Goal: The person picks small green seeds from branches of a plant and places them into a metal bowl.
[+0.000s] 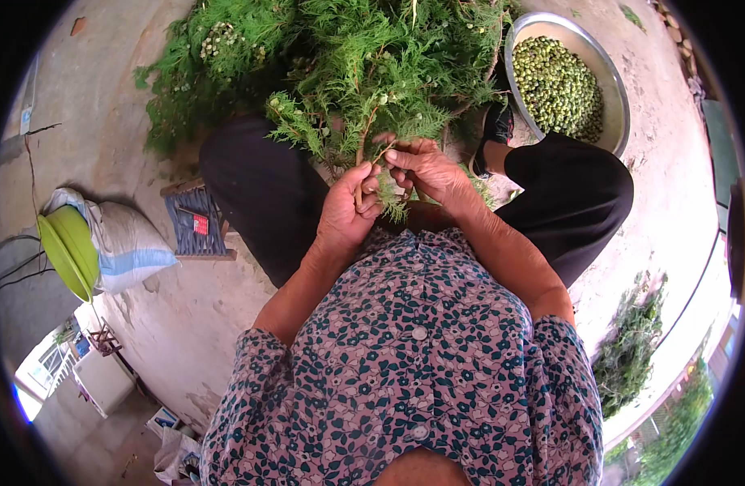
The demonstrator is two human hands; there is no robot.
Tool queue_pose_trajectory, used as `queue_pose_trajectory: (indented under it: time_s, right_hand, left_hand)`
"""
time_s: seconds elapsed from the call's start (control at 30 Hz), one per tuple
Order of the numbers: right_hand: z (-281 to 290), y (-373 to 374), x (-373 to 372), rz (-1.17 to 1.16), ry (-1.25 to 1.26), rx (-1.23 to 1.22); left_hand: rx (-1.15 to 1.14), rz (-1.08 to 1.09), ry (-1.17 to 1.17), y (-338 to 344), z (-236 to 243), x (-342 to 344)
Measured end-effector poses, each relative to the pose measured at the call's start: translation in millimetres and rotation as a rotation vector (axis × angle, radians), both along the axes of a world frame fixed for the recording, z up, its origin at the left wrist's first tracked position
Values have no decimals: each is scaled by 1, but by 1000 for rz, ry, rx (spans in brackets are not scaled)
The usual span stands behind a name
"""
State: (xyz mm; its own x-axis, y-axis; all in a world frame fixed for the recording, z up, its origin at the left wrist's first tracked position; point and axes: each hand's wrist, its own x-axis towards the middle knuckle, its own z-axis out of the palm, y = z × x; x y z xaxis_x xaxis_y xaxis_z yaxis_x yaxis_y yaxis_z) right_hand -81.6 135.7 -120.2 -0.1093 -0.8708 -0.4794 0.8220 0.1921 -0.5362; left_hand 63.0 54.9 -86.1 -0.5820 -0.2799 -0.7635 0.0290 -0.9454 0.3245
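My left hand [352,204] is closed round the brown stem of a leafy evergreen branch [362,146], which points away from me over my lap. Beside it my right hand [427,168] pinches a thin green twig [383,154] of the same branch between thumb and fingers. Feathery sprigs hang just below the fingers. Beyond both hands lies a big heap of cut evergreen branches [348,49], with pale green cones [223,42] among the leaves. A wide metal basin [619,105], far right, holds many small round green cones [555,87].
At the left a low stool [200,220] stands near my knee. Past it are a white sack [129,247] and a lime green basin [67,251]. More cut greenery [631,344] lies at the right on the concrete floor [664,211]. My right foot is close to the metal basin.
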Motion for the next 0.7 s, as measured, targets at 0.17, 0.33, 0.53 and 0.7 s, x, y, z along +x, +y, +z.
queue_pose_trajectory:
  time_s: [0.17, 0.33, 0.53, 0.7]
  right_hand:
    - [6, 2, -8, 228, 575, 232]
    - [-8, 26, -24, -127, 658, 328]
    - [-22, 20, -47, -422, 327, 263]
    - [-18, 5, -43, -89, 536, 325]
  left_hand:
    - [-10, -16, -34, -1, -3, 3]
    - [-68, -36, -90, -1, 0, 3]
    - [-91, -45, -69, -1, -3, 5]
    - [-143, -73, -98, 2, 1, 4]
